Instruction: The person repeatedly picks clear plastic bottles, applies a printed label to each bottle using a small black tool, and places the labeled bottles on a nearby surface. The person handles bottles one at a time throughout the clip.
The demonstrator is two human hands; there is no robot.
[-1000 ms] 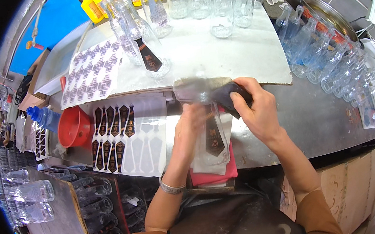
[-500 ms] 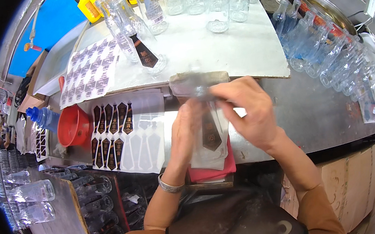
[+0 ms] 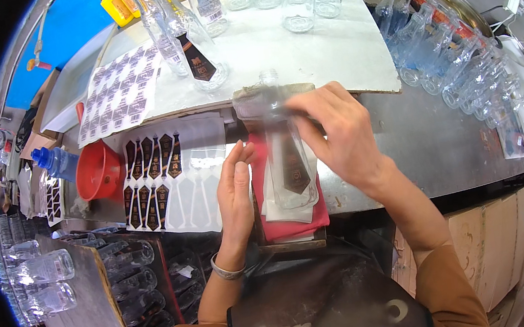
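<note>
A clear glass bottle [image 3: 281, 191] lies in front of me, its neck pointing away and resting on a padded block [image 3: 302, 92]. A black tie-shaped label [image 3: 294, 171] shows on its body. My right hand [image 3: 341, 133] is closed at the bottle's neck, thumb and fingers pinched together. A greyish blur at its fingertips hides what they hold. My left hand [image 3: 236, 183] stands open just left of the bottle, fingers stretched and apart from the glass. Pale cloth and a red cloth [image 3: 319, 219] lie under the bottle.
At left lie a sheet of black tie-shaped labels [image 3: 151, 178] and a red bucket [image 3: 98, 172]. Behind, a white board [image 3: 342, 67] bears a labelled bottle [image 3: 199, 59], several clear bottles and a sheet of printed labels [image 3: 114, 97]. Many bottles [image 3: 454, 65] lie stacked right, near cardboard boxes [image 3: 503, 237].
My left hand has moved left, away from the bottle, and its fingers have opened. My right hand stays near the neck, slightly farther from me. The view has shifted a little.
</note>
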